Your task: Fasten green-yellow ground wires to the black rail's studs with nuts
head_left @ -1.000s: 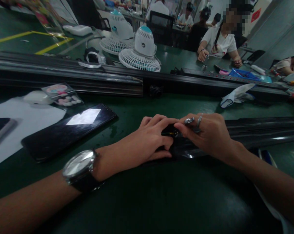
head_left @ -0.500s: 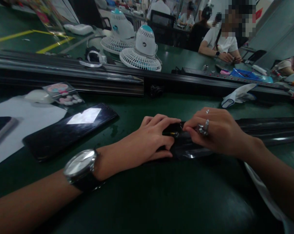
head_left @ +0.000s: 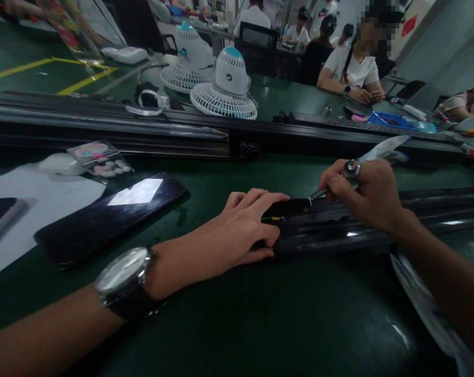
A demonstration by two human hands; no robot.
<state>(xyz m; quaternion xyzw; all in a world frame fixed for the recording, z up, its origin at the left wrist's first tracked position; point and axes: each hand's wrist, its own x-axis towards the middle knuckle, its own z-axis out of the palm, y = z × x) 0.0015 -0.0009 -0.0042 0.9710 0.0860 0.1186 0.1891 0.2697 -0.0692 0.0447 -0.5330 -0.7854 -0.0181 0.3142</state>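
A long black bar with glossy ridges lies across the green table. My left hand spans its left end, fingertips along the far side and thumb at the near side, holding it. Between those fingers, a thin green-and-yellow wire runs to a small ring-shaped end on the bar. My right hand is closed round a slim silver metal tool. The tool's tip touches or hovers just over the bar, by a small fitting; its exact kind is unclear.
Left of my hands lie a dark phone, white paper and a clear packet. Black rails cross behind. Two white fans stand beyond, with a co-worker at right. A white glove lies behind my right hand.
My right hand has shifted right and back from the left hand's fingertips, bringing the silver tool and more of the bar into sight. My left hand stays on the bar.
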